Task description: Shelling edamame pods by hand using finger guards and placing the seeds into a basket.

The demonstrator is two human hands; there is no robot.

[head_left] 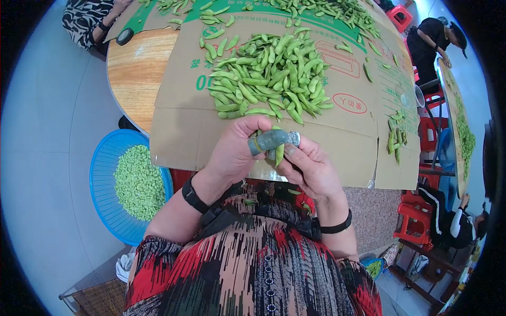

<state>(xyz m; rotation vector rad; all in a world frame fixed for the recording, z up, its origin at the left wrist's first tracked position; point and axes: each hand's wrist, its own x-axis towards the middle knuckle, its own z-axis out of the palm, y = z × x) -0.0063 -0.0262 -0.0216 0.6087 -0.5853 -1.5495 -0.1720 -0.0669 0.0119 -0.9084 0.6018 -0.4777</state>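
My left hand (234,150) and my right hand (311,168) meet at the cardboard's near edge, both closed round one green bean pod (280,154). Grey finger covers (268,140) wrap fingers over the pod and hide part of it. Just beyond my hands a heap of green pods (269,73) lies on the cardboard (179,131). A blue basket (105,176) of shelled beans (138,181) stands below the table to the left of my hands.
Wooden tabletop (137,84) shows at the left. Smaller pod groups (396,138) lie rightward. People work at upper left (79,21), upper right (429,42) and lower right (458,226). Red stools (414,221) and another pod-covered table (458,126) stand at the right.
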